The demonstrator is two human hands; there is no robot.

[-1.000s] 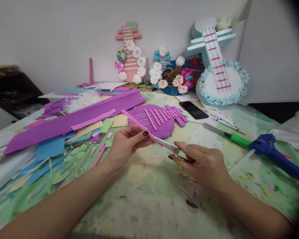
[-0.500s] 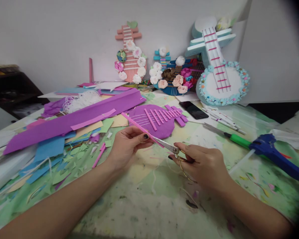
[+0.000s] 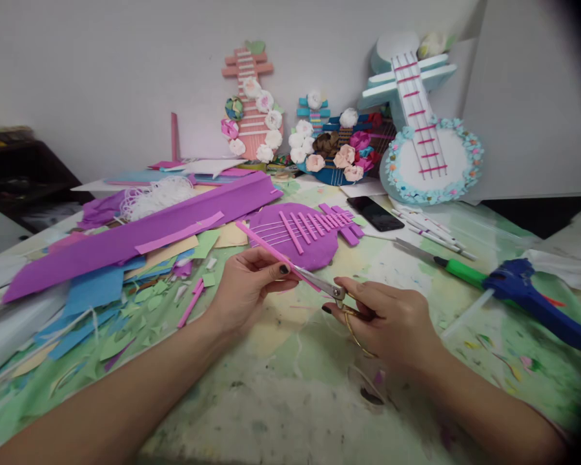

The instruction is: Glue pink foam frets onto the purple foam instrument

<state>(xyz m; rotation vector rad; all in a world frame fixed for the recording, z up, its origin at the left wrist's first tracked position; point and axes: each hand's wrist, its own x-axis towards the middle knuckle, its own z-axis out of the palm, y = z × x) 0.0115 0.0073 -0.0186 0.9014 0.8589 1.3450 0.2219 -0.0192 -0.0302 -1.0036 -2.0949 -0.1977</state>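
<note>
Between thumb and fingers, my left hand [image 3: 249, 284] pinches a narrow pink paper strip [image 3: 260, 241] that slants down to the right. My right hand [image 3: 392, 316] grips a pair of scissors [image 3: 336, 292] by its gold handles. The scissor blades lie along the strip's lower end, close to my left thumb. Just behind the strip lies a purple lute-shaped craft piece [image 3: 314, 258], with white strings and pink crossbars on its front. Part of its left side is hidden by the strip and my left hand.
Paper scraps [image 3: 140, 310] and a long purple sheet [image 3: 126, 236] cover the left side. A black phone [image 3: 375, 214], a green-handled knife [image 3: 465, 274] and a blue glue gun [image 3: 537, 303] lie at right. Decorated instrument models, including a light-blue one [image 3: 428, 148], lean at the back.
The scissor blades look slightly more closed on the strip, and my right hand has shifted a little to the left. My left hand keeps its pinch on the strip.
</note>
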